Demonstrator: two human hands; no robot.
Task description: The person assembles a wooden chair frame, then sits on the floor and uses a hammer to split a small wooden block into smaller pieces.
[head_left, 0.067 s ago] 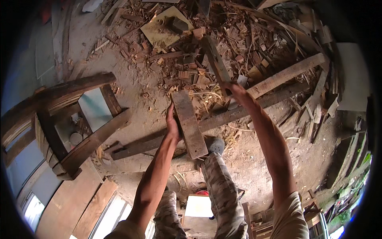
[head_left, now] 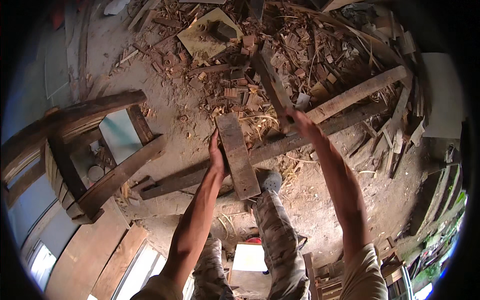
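The left hand (head_left: 216, 159) lies flat against a thick brown wooden block (head_left: 238, 157) just right of it. The right hand (head_left: 300, 121) wraps around a long, dark-brown wooden bar (head_left: 271, 77) reaching ahead.

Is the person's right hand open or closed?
Closed: the right hand curls around the near end of a dark length of wood.

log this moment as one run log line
left hand: against left side of wooden block | right hand: gripping wooden bar | around: long beam, wood scraps
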